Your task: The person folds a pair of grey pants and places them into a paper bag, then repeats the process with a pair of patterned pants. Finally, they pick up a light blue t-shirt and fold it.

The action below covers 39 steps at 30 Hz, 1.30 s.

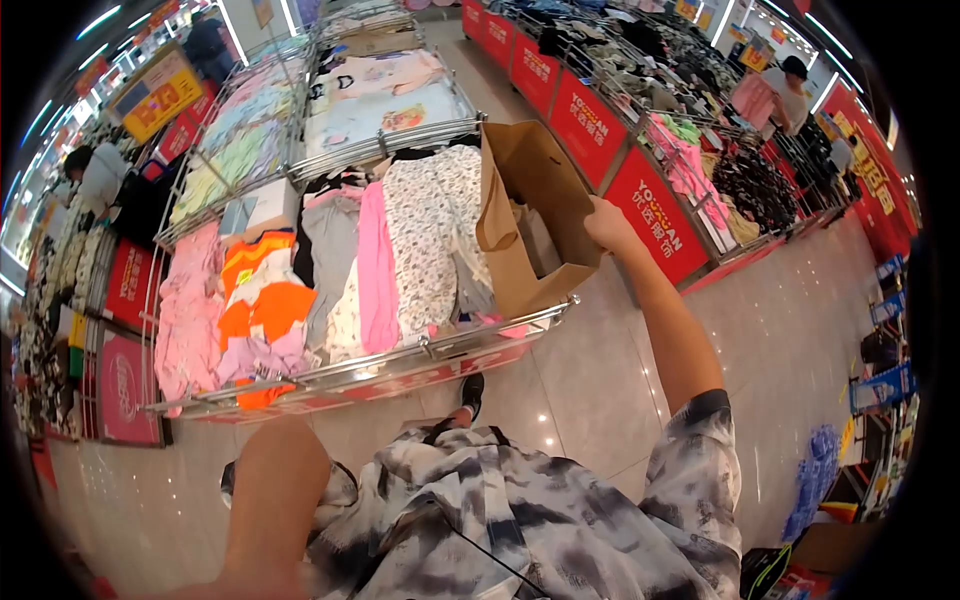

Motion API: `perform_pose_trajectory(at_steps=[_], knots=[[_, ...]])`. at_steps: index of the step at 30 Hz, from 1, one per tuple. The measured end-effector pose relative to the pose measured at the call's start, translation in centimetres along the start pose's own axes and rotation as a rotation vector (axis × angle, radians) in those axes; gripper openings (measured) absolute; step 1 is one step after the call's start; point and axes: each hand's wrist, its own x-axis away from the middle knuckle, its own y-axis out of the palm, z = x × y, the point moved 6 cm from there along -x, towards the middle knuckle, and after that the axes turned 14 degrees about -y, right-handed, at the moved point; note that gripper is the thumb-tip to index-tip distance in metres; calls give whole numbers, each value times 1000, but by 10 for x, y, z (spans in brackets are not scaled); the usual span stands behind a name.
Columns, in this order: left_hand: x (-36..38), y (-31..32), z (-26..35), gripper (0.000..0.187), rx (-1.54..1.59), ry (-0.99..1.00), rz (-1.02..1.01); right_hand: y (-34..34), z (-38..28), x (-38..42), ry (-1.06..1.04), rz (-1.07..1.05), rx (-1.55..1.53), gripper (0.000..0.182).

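Observation:
My right hand (605, 226) is closed on the right edge of a brown paper bag (542, 288). The bag is open at the top and stands tilted on the right end of a metal-railed clothing bin (390, 366). Something grey lies inside the bag. Left of it lie a patterned garment (425, 235), a pink strip of cloth (376, 285), grey clothing (332, 250) and an orange and white garment (265, 290). My left arm is bent at the lower left, and its hand is out of view.
Pink clothing (188, 305) and a white box (272, 207) lie at the bin's left. Beyond are more clothing bins with red panels (655, 215). One person (795, 95) stands at the upper right, another (98, 180) at the left. Blue-wrapped goods (812, 480) are at the lower right.

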Motion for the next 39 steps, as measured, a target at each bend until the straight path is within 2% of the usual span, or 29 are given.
perform_pose_trajectory(at_steps=[6,10,13,14,17,19,21,24,28,30,31,32,33,35,36,37,38,39], knots=[[13,7,60,31,-97,7,28,8,-13,16,-85,62,-53,45],[19,-11,87,33,-133,21,61,15,-19,19,-92,90,-121,43],[25,-29,104,35,-151,41,90,18,-40,12,-197,153,-9,43],[27,-35,108,35,-157,43,93,22,-46,10,-134,81,-83,44],[28,-58,120,37,-190,53,121,29,-89,0,-126,27,-44,44],[28,-76,122,38,-211,50,150,40,-119,-8,-79,-46,-174,43],[30,-97,122,39,-230,54,182,53,-146,-24,-124,-55,-147,40],[38,-135,118,41,-230,57,231,79,-148,-93,-283,-161,7,33],[40,-191,95,43,-223,15,290,101,-239,-94,-145,-283,-147,24],[43,-223,74,44,-223,-28,358,114,-276,-103,-129,-318,-135,20],[46,-244,58,45,-220,-52,470,122,-288,-111,-121,-329,-137,19],[54,-266,39,46,-204,-58,630,132,-283,-131,-190,-381,-90,16],[76,-285,19,53,-255,36,891,142,-278,-150,-262,-429,-46,14],[94,-326,-60,42,-267,-459,764,144,-314,-116,-46,-385,-231,14],[106,-343,-99,38,-307,-697,661,156,-310,-122,-164,-463,-257,15],[134,-358,-141,33,-326,-917,694,168,-328,-101,-148,-457,-327,18],[205,-382,-213,33,-137,-1281,643,181,-345,-82,-132,-451,-396,24],[226,-379,-235,32,-61,-1386,658,200,-339,-79,-149,-485,-449,32]])
